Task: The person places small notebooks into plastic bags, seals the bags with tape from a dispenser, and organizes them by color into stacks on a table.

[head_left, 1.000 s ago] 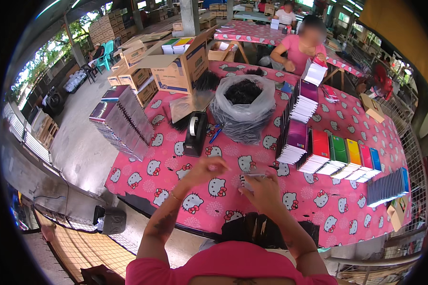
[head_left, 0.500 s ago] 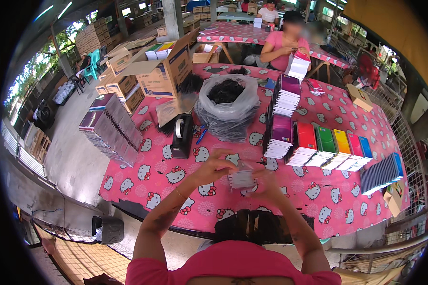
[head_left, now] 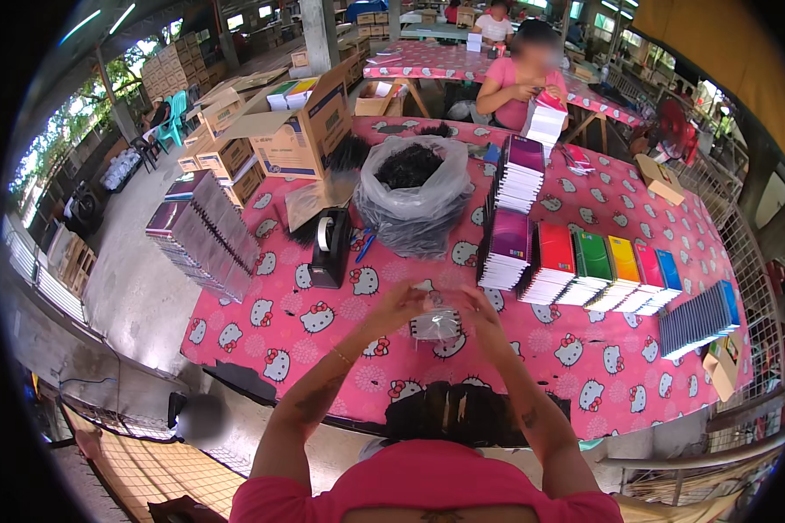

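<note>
A small notebook bundle in a clear plastic wrapper [head_left: 436,326] lies on the pink table near its front, between my hands. At the far left edge of the wrapper, my left hand [head_left: 399,307] has its fingers pinched on the loose plastic. My right hand [head_left: 481,315] is at the opposite side, its fingers pointing in over the plastic. Those fingertips are blurred, so their grip is unclear. Beyond my left hand stand a black tape dispenser [head_left: 330,253] and a blue pen [head_left: 365,247].
Wrapped notebook stacks [head_left: 202,234] stand at left. Behind the dispenser is a plastic bag of black coils [head_left: 414,196], with an open carton [head_left: 292,131] farther left. Purple notebooks [head_left: 508,244] and a row of coloured notebooks [head_left: 593,270] stand at right. A co-worker [head_left: 528,87] sits across the table.
My hands have come closer together over the bundle and the plastic's far edge. My right hand has moved slightly away from me. The bundle lies a little to the left in the picture.
</note>
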`<state>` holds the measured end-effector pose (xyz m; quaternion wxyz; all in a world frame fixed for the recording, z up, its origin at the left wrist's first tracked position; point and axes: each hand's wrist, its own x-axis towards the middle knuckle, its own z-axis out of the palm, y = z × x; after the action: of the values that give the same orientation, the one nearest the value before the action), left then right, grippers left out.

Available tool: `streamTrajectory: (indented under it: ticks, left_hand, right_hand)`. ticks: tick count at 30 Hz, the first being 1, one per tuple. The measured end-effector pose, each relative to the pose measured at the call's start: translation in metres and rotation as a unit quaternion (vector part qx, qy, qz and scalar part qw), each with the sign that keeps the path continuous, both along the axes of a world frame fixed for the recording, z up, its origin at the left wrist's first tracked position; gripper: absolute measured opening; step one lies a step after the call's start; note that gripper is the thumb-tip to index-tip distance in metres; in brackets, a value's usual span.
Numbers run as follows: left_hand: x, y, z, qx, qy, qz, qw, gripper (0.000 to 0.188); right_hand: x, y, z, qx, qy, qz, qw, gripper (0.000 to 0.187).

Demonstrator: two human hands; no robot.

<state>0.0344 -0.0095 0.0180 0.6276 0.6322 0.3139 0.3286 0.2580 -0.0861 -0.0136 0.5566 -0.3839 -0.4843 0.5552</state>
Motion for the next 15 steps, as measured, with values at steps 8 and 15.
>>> streamTrajectory:
  ticks: [8, 15]
  left_hand:
    - [-0.012, -0.006, -0.008, 0.132, 0.208, -0.093, 0.965, 0.064]
    - [-0.024, -0.058, 0.031, 0.487, 0.254, -0.015, 0.835, 0.074]
  right_hand:
    - [0.004, 0.023, -0.004, 0.054, -0.109, 0.104, 0.987, 0.053]
    - [-0.003, -0.020, 0.043, 0.231, -0.429, 0.041, 0.873, 0.057]
